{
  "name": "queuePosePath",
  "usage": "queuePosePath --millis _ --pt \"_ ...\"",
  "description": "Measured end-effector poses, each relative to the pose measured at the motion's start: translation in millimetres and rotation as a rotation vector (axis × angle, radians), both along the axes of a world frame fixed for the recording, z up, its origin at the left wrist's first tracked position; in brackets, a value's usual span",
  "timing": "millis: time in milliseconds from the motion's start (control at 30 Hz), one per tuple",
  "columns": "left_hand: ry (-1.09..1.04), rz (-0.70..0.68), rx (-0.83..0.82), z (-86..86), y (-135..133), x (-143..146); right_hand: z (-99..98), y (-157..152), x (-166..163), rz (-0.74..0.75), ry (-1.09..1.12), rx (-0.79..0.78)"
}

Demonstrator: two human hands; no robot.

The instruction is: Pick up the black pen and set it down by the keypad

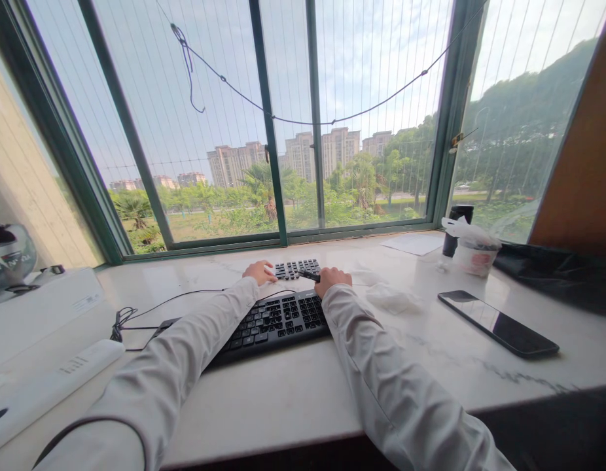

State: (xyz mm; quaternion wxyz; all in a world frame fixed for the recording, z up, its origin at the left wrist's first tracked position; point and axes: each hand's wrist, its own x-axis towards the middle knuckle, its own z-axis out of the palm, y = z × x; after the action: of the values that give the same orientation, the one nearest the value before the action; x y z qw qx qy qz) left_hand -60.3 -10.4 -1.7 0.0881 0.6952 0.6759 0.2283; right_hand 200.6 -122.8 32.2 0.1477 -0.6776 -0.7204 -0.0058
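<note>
A black keyboard (283, 318) lies on the white marble counter between my forearms, with many of its keycaps off. Just beyond it, loose black keycaps (296, 268) are laid out in rows. My left hand (260, 271) rests at the left end of these rows, fingers stretched out and holding nothing that I can see. Closed around a short black stick-like tool (309, 276), my right hand (333, 280) is at the right end of the rows. The tool points left over the keycaps; its exact kind does not show.
A black phone (497, 324) lies at the right, below a lidded tub (474, 255) and a dark cup. Crumpled clear plastic (391, 297) is right of my right hand. At left are a tangled cable (124, 320), a white power strip (57, 389) and a helmet (11, 255).
</note>
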Motion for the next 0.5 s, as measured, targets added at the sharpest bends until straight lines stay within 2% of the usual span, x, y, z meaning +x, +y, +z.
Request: queuePosePath --millis 500 --pt "0.0 -0.01 0.003 1.7 -2.3 -0.5 -2.8 2.5 0.9 0.006 0.002 0.008"
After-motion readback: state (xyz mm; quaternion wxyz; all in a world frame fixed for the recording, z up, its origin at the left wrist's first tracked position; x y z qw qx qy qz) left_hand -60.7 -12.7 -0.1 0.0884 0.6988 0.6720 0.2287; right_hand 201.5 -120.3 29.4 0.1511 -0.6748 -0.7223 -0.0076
